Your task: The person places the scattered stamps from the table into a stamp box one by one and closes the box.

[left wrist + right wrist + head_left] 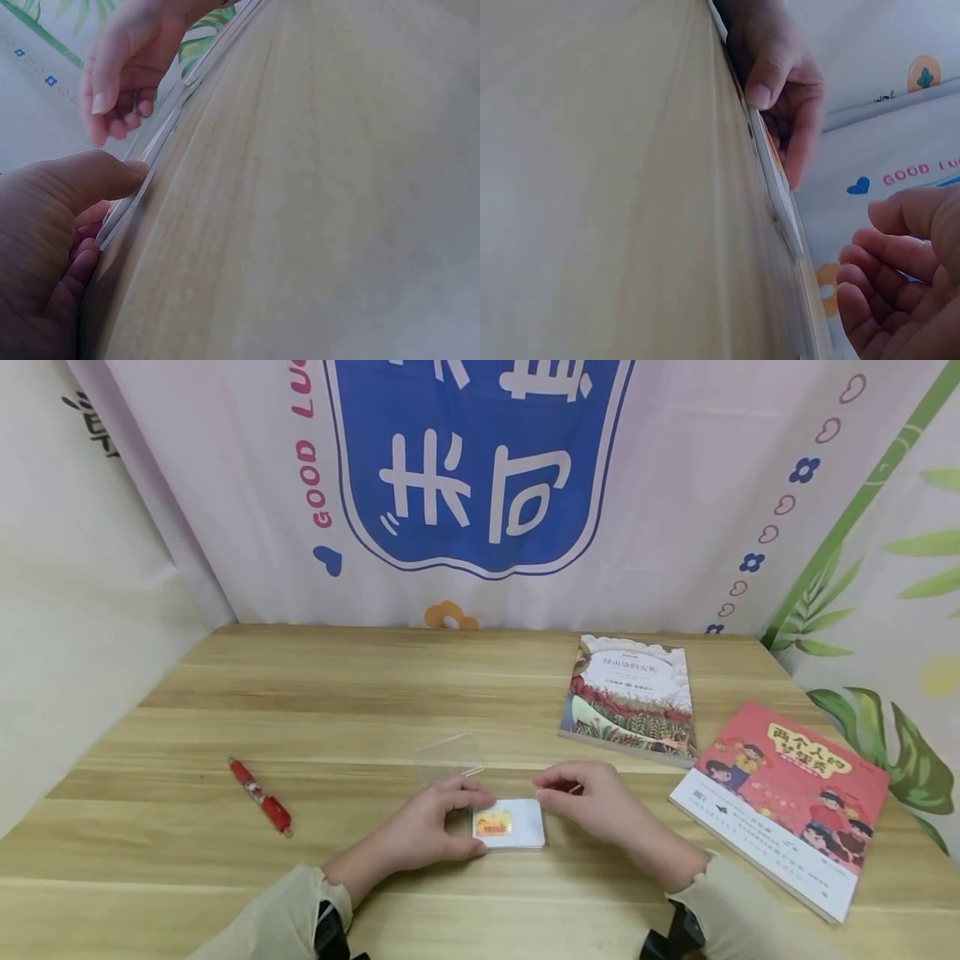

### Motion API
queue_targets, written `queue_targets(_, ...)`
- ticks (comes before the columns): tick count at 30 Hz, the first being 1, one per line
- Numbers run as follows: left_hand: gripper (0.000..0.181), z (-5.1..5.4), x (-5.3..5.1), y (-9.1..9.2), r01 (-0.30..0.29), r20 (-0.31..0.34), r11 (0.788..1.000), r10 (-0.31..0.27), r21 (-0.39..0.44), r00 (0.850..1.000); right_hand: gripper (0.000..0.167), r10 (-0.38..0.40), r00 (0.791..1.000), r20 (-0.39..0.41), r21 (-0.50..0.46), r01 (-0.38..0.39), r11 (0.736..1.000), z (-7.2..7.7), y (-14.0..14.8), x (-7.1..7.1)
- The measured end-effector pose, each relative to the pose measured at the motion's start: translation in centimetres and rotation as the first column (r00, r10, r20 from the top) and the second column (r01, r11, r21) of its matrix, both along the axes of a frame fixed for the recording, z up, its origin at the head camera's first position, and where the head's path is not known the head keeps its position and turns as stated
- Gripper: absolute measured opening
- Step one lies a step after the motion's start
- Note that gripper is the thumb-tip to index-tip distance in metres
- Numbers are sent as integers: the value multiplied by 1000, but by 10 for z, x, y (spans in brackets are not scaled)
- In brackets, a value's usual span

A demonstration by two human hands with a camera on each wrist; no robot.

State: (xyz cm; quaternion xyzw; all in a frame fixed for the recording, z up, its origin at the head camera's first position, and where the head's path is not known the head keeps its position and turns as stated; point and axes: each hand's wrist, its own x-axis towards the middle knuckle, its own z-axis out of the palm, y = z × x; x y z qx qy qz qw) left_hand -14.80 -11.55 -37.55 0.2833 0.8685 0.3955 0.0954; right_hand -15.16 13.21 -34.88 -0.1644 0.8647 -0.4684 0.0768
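Observation:
A small white stack of what look like cards (525, 823), with an orange and yellow picture on its top, lies flat on the table in the head view. My left hand (433, 823) holds its left end, thumb at the near edge and fingers at the far edge. Beside its right end is my right hand (588, 800), fingers loosely curled; in the right wrist view this hand (907, 277) is apart from the stack with nothing in it. A clear plastic lid-like piece (450, 760) lies just beyond the left hand.
A red pen (260, 797) lies to the left on the wooden table (337, 693). Toward the right are a book with a flowery cover (630, 697) and a red and white book (787, 802). A printed cloth (660, 510) hangs behind the table.

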Motion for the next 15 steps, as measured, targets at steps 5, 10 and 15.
queue_targets(5, 47, 0, 0, 0, -7, 2, 1000, 7, 1, 1000, 29, -20, 1000, 6, 14, 20, 1000, 2, 20, 5)
queue_targets(10, 46, 0, 0, 1, -7, 0, 1000, 7, -2, 1000, 29, -40, 999, 6, 45, 40, 998, 1, 36, 8)
queue_targets(15, 46, -1, 0, 1, -7, -5, 1000, 7, -5, 1000, 28, -58, 998, 17, 90, 56, 994, 0, 50, 11)
